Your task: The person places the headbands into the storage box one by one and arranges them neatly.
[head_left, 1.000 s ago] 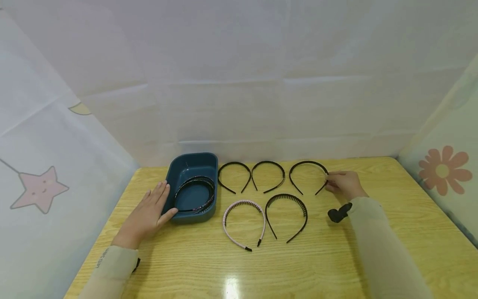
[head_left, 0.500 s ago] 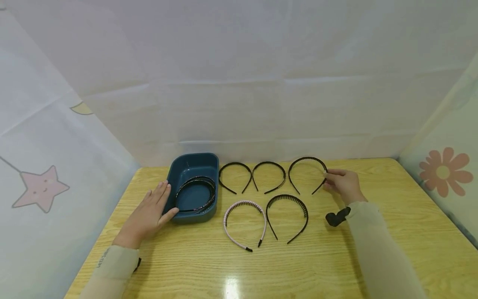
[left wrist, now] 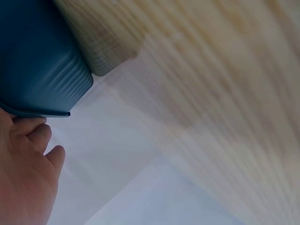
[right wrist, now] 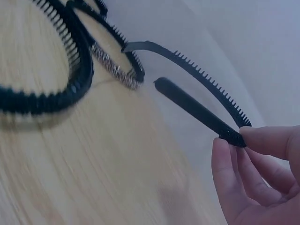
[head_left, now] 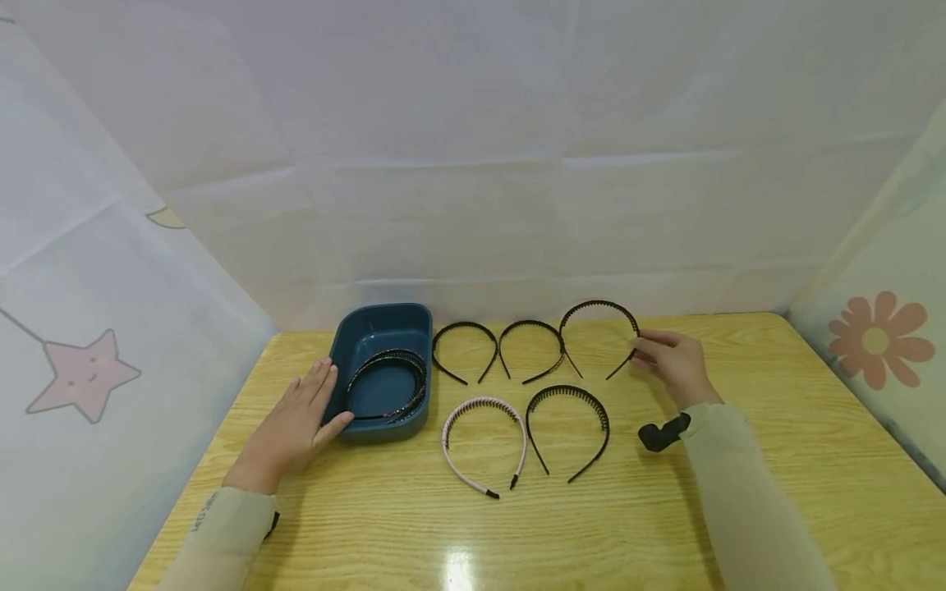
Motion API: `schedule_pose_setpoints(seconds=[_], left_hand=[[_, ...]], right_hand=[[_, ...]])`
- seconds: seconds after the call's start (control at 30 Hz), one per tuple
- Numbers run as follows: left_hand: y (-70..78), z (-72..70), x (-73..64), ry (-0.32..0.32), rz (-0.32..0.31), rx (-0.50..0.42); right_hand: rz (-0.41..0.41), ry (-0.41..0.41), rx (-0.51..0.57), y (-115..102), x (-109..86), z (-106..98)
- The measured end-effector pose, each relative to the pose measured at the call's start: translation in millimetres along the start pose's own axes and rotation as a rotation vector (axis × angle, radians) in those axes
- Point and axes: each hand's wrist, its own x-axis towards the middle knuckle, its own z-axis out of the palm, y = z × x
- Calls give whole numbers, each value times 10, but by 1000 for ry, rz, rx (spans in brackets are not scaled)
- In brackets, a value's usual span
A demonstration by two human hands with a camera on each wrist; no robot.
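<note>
Black band is being shifted leftward, pinched in right hand, just beside neighbour band. Box is being touched by left hand, fingers straight. Carry is seemingly being done; neighbour clearance is probably being called for.

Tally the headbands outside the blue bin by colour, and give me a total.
Black or mostly black: 4 (back left headband, back middle headband, front black headband, held headband in the right hand)
Pink headband: 1
Total: 5
</note>
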Motion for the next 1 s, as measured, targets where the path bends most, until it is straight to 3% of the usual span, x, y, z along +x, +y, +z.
schedule_pose_setpoints(seconds=[0.27, 0.67, 1.0], left_hand=[[8, 1, -8, 8, 3, 5], [23, 5, -13, 14, 7, -1], [40, -10, -8, 37, 4, -8]], right_hand=[[33, -55, 78, -16, -77, 199], [-7, -48, 113, -6, -177, 567], [-55, -35, 153, 125, -128, 866]])
